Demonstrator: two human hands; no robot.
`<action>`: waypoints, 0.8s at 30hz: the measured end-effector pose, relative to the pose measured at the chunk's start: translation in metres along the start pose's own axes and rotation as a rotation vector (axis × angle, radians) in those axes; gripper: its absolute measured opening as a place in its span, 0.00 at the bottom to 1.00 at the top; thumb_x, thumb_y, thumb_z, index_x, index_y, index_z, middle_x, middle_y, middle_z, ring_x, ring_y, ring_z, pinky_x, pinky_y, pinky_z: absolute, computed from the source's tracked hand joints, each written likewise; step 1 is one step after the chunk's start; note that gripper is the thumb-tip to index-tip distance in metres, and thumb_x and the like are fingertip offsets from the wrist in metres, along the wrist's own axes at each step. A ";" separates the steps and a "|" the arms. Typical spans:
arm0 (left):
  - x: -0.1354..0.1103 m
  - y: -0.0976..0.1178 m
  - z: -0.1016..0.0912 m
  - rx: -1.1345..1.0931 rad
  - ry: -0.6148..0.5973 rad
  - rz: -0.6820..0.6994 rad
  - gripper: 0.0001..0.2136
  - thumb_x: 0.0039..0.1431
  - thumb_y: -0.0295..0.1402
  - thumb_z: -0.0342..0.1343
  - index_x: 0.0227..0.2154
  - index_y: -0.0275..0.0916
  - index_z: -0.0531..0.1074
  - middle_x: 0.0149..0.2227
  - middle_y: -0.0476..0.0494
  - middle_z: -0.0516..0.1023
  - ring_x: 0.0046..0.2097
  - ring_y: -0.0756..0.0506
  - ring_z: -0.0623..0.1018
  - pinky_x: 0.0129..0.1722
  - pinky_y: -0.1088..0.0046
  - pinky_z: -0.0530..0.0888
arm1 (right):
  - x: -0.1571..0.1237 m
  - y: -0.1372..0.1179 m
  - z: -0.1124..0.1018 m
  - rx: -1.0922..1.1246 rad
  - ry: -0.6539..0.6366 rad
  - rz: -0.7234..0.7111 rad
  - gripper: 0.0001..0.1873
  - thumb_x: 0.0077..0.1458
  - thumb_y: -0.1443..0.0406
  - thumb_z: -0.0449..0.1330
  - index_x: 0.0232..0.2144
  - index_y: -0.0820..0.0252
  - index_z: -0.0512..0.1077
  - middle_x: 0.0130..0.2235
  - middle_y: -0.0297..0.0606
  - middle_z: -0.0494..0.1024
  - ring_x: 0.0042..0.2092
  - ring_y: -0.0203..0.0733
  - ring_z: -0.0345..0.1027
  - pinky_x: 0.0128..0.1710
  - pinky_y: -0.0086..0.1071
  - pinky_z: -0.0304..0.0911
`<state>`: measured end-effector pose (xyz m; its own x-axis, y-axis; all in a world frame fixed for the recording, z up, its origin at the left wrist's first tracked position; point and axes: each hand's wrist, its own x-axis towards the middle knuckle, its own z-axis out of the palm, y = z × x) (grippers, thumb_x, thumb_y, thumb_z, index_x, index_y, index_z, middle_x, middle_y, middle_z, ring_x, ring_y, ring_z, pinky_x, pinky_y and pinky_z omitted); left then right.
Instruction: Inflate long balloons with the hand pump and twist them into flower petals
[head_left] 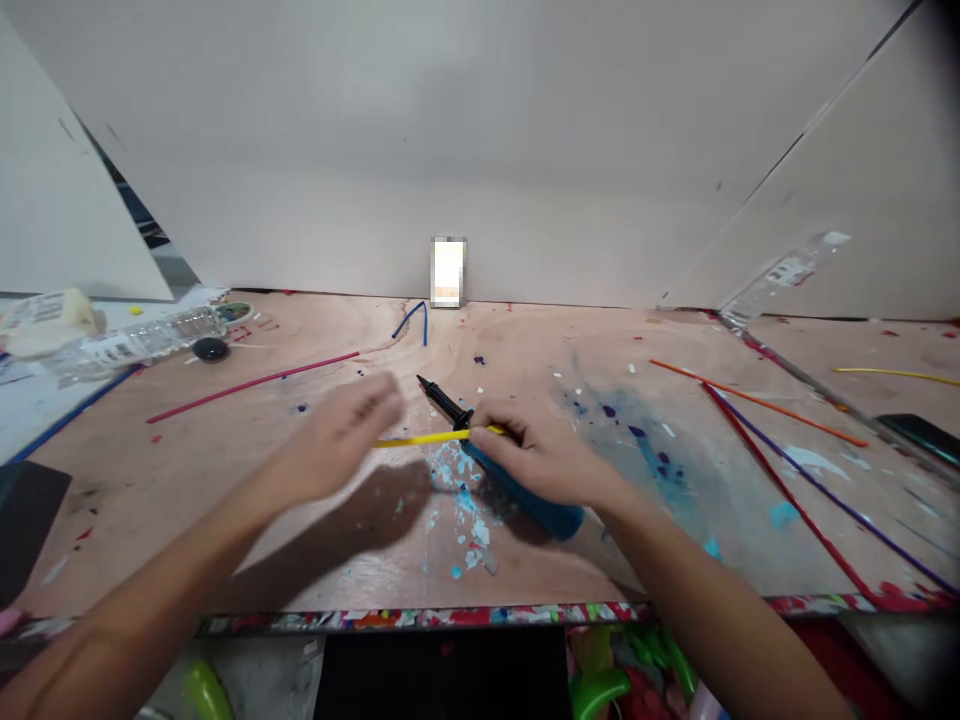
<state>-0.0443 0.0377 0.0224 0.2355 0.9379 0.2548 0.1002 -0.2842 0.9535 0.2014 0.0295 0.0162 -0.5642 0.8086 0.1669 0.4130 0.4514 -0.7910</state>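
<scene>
A thin yellow modelling balloon [424,438], not inflated, runs nearly level between my two hands above the table. My right hand [536,450] is closed on it, thumb and fingers pinching it near one end. My left hand [341,435] is at its other end, but motion smears the fingers and their grip is unclear. Beneath my right hand lies a balloon hand pump with a black nozzle [444,398] and a blue body [536,500], its tip pointing away to the left.
A pink balloon [251,388] and a bent blue one [424,320] lie farther back. Orange [757,402], red [787,497] and purple [832,495] balloons lie right. Clear plastic bottles [142,340] stand near white panels [480,150]. A phone [926,435] lies far right.
</scene>
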 end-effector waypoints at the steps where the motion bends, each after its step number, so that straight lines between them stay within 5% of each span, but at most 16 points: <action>1: -0.001 0.002 0.021 0.152 -0.121 0.062 0.09 0.52 0.30 0.58 0.19 0.38 0.65 0.22 0.50 0.67 0.26 0.50 0.65 0.25 0.74 0.58 | 0.001 -0.004 0.007 -0.022 -0.006 -0.015 0.13 0.60 0.61 0.50 0.26 0.60 0.66 0.25 0.29 0.63 0.27 0.32 0.55 0.27 0.28 0.49; 5: 0.001 -0.002 0.057 0.467 -0.330 0.126 0.12 0.60 0.33 0.49 0.22 0.38 0.64 0.23 0.50 0.66 0.27 0.49 0.64 0.27 0.73 0.57 | 0.004 0.006 0.010 -0.006 0.000 0.014 0.14 0.60 0.57 0.52 0.29 0.60 0.68 0.27 0.31 0.67 0.30 0.34 0.59 0.30 0.28 0.52; 15: 0.013 -0.022 0.029 0.760 -0.218 0.011 0.15 0.62 0.44 0.46 0.28 0.37 0.65 0.20 0.54 0.62 0.24 0.51 0.62 0.25 0.74 0.55 | 0.000 0.044 -0.034 0.081 -0.289 0.220 0.19 0.60 0.51 0.49 0.31 0.60 0.67 0.22 0.28 0.60 0.23 0.31 0.53 0.23 0.27 0.49; 21: 0.019 -0.028 0.011 0.774 -0.224 0.062 0.21 0.63 0.43 0.43 0.18 0.36 0.56 0.18 0.54 0.54 0.22 0.53 0.58 0.24 0.75 0.52 | 0.002 0.048 -0.038 0.092 -0.120 0.250 0.21 0.58 0.49 0.50 0.24 0.59 0.62 0.21 0.28 0.58 0.23 0.31 0.52 0.22 0.27 0.48; 24: 0.027 -0.029 -0.017 0.808 -0.066 0.121 0.19 0.63 0.42 0.44 0.19 0.36 0.56 0.19 0.54 0.53 0.23 0.54 0.58 0.24 0.76 0.53 | -0.001 0.057 -0.053 0.056 0.103 0.235 0.21 0.57 0.50 0.52 0.23 0.59 0.62 0.21 0.29 0.59 0.23 0.32 0.54 0.24 0.28 0.49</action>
<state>-0.0572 0.0745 0.0043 0.3432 0.8850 0.3146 0.7303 -0.4621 0.5031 0.2640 0.0744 0.0021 -0.3806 0.9242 0.0314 0.4825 0.2274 -0.8459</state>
